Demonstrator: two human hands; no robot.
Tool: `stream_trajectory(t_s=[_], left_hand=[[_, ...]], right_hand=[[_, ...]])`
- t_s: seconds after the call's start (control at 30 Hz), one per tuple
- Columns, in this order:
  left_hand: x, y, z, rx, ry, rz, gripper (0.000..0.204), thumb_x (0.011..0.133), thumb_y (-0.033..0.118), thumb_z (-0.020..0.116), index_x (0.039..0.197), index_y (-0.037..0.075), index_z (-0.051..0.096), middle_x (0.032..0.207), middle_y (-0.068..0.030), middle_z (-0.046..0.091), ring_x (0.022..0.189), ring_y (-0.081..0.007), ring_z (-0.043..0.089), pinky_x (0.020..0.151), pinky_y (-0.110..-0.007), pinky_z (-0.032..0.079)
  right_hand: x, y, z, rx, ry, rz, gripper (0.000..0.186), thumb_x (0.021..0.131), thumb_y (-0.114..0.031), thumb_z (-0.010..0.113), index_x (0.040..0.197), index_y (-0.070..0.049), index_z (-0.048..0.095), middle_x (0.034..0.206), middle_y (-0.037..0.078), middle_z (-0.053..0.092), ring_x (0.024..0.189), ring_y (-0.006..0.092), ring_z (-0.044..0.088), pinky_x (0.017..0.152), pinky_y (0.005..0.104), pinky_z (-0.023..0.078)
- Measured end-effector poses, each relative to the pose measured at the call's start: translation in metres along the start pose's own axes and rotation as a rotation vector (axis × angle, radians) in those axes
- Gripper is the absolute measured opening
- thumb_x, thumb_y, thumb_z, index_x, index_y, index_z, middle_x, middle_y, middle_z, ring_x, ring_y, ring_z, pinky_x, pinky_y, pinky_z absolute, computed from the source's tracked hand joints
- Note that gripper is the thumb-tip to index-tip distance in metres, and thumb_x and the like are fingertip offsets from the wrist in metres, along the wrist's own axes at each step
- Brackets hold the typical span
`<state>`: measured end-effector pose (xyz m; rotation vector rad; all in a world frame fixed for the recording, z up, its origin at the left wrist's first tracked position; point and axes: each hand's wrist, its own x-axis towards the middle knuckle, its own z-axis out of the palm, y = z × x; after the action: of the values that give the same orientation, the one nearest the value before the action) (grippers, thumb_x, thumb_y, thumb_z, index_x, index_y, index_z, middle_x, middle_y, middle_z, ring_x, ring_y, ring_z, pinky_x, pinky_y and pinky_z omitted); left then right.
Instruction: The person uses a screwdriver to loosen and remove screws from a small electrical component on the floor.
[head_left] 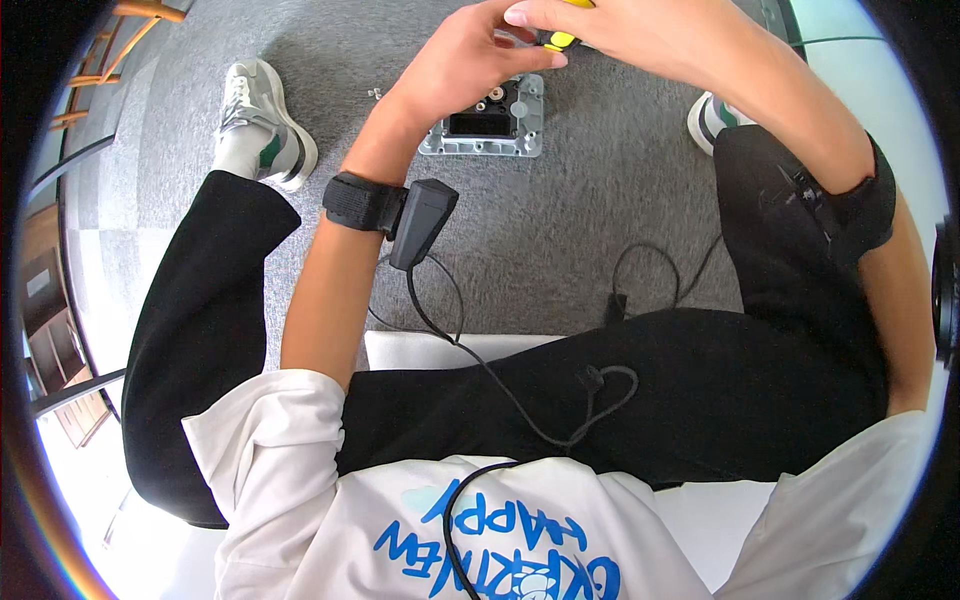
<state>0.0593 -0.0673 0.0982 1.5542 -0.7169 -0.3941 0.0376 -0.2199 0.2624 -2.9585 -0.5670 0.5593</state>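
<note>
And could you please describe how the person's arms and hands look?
Both sleeves are short and white. The left forearm wears a black strap with a dark, angular box and cable; the right arm, a black band. The fingers are bare.

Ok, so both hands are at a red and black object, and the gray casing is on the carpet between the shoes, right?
Not red: the object at the left hand and right hand is yellow and black, as the head view shows. The rest stands.
</note>
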Motion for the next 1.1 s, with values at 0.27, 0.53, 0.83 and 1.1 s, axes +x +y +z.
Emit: stream_trajectory(t_s=[0.27,0.53,0.83,1.1], left_hand=[[-0.008,0.000,-0.003,-0.155,0.002,-0.208,0.032,0.100,0.007,0.067,0.131,0.002,0.058,0.114,0.0012,0.065,0.106,-0.0084,0.060,0.092,-0.027,0.049],[-0.005,0.003,0.004,-0.046,-0.016,-0.097,0.031,0.098,0.002,0.067,0.128,0.003,0.060,0.114,-0.0010,0.065,0.101,-0.0105,0.061,0.091,-0.028,0.050],[-0.011,0.010,-0.001,-0.111,0.026,-0.178,0.035,0.099,0.004,0.066,0.133,0.002,0.058,0.117,-0.0024,0.067,0.106,-0.0120,0.063,0.093,-0.030,0.050],[-0.010,0.008,0.002,-0.126,0.033,-0.129,0.034,0.099,0.005,0.067,0.132,0.003,0.058,0.114,-0.0010,0.067,0.106,-0.0112,0.062,0.093,-0.028,0.050]], right_hand=[[0.019,0.052,0.040,-0.051,0.247,-0.653,0.018,0.086,-0.003,0.065,0.104,0.003,0.065,0.104,0.023,0.064,0.099,0.0398,0.065,0.089,0.0442,0.051],[0.010,0.025,0.025,-0.361,0.167,-0.172,0.039,0.102,-0.032,0.055,0.106,0.005,0.069,0.090,0.024,0.073,0.078,0.0397,0.073,0.068,0.0453,0.060],[0.019,0.047,0.048,-0.124,0.375,-0.676,0.027,0.090,-0.011,0.070,0.111,0.004,0.062,0.108,0.022,0.065,0.102,0.0344,0.067,0.093,0.0430,0.056],[0.004,0.009,0.016,-0.332,-0.082,-0.031,0.047,0.100,-0.039,0.055,0.117,0.004,0.066,0.115,0.031,0.069,0.102,0.0396,0.072,0.087,0.0478,0.059]])
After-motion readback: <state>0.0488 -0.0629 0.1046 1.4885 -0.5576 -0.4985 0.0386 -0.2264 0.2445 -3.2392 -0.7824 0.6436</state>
